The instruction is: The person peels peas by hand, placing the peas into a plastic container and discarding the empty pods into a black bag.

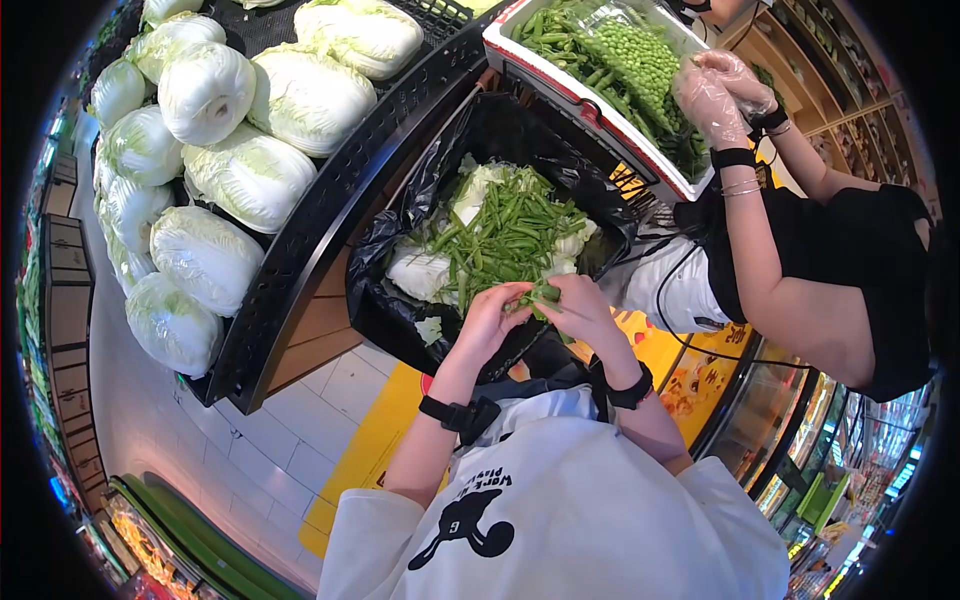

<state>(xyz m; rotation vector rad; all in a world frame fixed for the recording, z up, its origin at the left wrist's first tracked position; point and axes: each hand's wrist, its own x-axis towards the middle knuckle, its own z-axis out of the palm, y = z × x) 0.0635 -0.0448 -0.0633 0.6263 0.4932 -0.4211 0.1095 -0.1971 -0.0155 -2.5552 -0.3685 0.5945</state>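
The black bag (370, 305) sits mid-frame, a heap of green pods (515, 225) inside. Just below that heap, my left hand (492, 318) and right hand (583, 312), both pinched narrow, hold a single pod (546, 293) between them; its long axis I cannot tell.

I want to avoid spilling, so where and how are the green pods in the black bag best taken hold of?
Probably from above, pinching a few of the uppermost green pods across the middle: they are slim and lie loosely crossed, and the black bag surrounds them.
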